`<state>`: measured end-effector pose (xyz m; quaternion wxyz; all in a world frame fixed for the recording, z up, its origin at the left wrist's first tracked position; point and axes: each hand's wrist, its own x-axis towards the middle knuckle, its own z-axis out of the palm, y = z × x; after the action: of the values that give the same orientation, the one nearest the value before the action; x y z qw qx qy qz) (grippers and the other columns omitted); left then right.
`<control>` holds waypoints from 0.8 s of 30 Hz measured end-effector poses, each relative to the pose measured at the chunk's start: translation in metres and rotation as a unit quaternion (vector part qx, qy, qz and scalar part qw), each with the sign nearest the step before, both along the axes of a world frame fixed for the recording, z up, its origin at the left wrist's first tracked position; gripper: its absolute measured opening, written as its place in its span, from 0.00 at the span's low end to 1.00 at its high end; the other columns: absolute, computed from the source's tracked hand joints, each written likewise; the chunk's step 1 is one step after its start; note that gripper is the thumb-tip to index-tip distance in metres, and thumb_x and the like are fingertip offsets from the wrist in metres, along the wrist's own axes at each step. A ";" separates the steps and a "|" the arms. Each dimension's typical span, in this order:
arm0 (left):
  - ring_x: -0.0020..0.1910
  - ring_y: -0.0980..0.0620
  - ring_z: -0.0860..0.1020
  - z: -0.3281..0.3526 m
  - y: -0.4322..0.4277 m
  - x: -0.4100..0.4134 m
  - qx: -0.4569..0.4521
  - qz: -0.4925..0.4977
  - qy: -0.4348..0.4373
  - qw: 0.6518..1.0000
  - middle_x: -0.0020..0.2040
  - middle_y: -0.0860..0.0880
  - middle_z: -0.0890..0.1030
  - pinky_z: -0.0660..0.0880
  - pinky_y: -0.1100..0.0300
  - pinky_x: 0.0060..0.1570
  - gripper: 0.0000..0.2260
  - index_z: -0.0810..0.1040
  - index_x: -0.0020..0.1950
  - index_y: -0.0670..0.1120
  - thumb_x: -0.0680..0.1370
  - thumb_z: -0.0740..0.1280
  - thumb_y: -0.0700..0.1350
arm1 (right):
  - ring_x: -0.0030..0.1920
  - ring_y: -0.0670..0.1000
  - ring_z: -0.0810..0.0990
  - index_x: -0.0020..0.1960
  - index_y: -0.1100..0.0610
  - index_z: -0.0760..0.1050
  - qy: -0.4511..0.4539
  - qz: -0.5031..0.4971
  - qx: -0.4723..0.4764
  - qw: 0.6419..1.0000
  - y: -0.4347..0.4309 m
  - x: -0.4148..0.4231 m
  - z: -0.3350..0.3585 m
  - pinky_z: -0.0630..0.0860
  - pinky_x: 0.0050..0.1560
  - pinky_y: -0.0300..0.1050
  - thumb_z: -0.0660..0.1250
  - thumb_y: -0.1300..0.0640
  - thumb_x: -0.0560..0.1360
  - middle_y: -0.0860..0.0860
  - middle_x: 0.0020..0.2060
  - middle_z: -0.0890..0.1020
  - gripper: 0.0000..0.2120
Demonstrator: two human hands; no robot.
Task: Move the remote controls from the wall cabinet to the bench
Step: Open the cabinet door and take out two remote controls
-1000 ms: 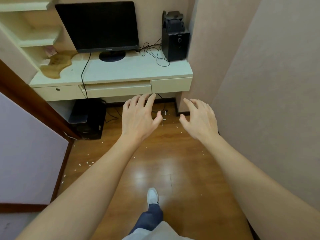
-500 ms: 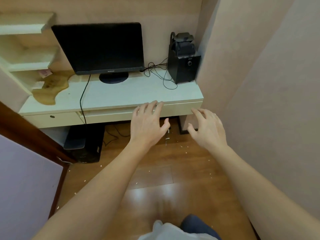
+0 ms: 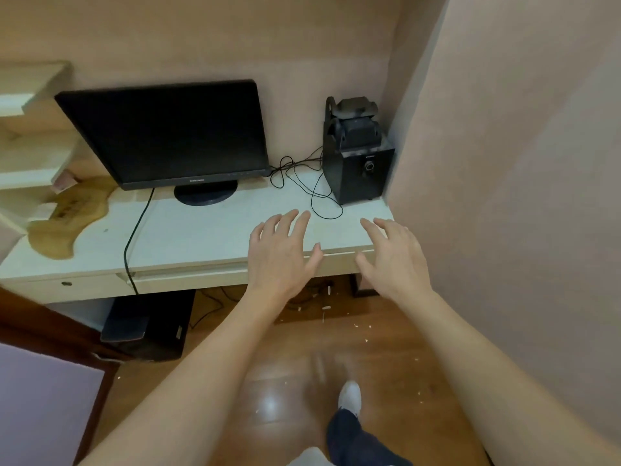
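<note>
My left hand [image 3: 282, 252] and my right hand [image 3: 391, 257] are stretched out in front of me, palms down, fingers spread, holding nothing. Both hover over the front right edge of a pale desk [image 3: 208, 237]. No remote control is visible. Pale wall shelves [image 3: 32, 142] stand at the far left, partly cut off by the frame edge. Whether the shelves hold anything I cannot tell.
A black monitor [image 3: 168, 136] and a black speaker [image 3: 358, 159] with tangled cables [image 3: 302, 183] stand on the desk. A computer tower [image 3: 148, 326] sits under it. A wall [image 3: 521, 196] closes the right side; a dark door [image 3: 43, 381] is at the lower left. Small white scraps litter the wooden floor.
I have walked toward the desk and the view has lifted. Both hands, still spread and with nothing in them, have gone from over the floor to over the desk's front edge.
</note>
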<state>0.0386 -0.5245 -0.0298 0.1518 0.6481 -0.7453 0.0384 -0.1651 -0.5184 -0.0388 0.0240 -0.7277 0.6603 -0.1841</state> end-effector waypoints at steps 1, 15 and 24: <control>0.73 0.44 0.70 0.001 -0.016 -0.006 -0.002 0.006 -0.002 1.000 0.74 0.48 0.73 0.67 0.43 0.70 0.27 0.67 0.75 0.52 0.79 0.58 0.60 | 0.69 0.60 0.72 0.72 0.54 0.70 -0.002 0.003 0.001 1.000 -0.017 -0.004 0.001 0.65 0.72 0.60 0.64 0.47 0.76 0.58 0.68 0.76 0.26; 0.69 0.45 0.73 -0.005 -0.142 -0.055 0.002 0.063 0.029 0.998 0.71 0.47 0.77 0.70 0.45 0.66 0.25 0.71 0.73 0.50 0.78 0.61 0.58 | 0.70 0.59 0.71 0.73 0.54 0.68 -0.008 0.078 0.035 0.996 -0.178 -0.035 -0.010 0.66 0.72 0.60 0.64 0.47 0.77 0.57 0.69 0.75 0.26; 0.69 0.45 0.72 -0.005 -0.172 -0.051 0.010 0.061 0.030 0.998 0.71 0.47 0.77 0.69 0.46 0.66 0.25 0.71 0.73 0.49 0.78 0.62 0.56 | 0.71 0.59 0.69 0.73 0.55 0.68 -0.007 0.087 0.041 0.995 -0.203 -0.025 -0.015 0.62 0.74 0.59 0.65 0.51 0.76 0.58 0.70 0.74 0.27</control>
<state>-0.0128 -0.6967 -0.0344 0.1650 0.6944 -0.7001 0.0211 -0.1905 -0.7216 -0.0540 0.0745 -0.7795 0.6012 -0.1589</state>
